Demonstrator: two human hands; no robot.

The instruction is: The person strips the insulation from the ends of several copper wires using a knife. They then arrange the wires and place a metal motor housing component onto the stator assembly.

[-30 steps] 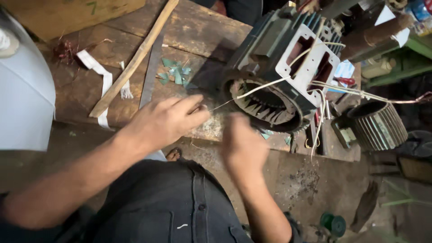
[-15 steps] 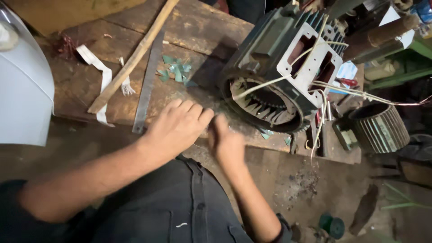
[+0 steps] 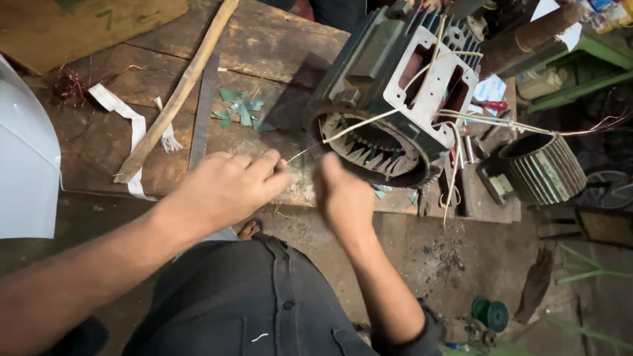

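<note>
Left hand (image 3: 227, 188) is pinching a thin white wire (image 3: 359, 125) in curled fingers; right hand (image 3: 343, 198), blurred, grip unclear, hovering beside the motor stator (image 3: 395, 99).

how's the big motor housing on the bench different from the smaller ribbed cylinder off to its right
The motor housing is larger, grey-green and blocky, with a pale plate on its side; the ribbed cylinder is smaller, darker and plainly round. White leads run out of the housing, while none show on the cylinder. The housing lies right in front of the left hand and right hand; the cylinder lies farther off. Both are finned, hollow and open at one end.
</note>
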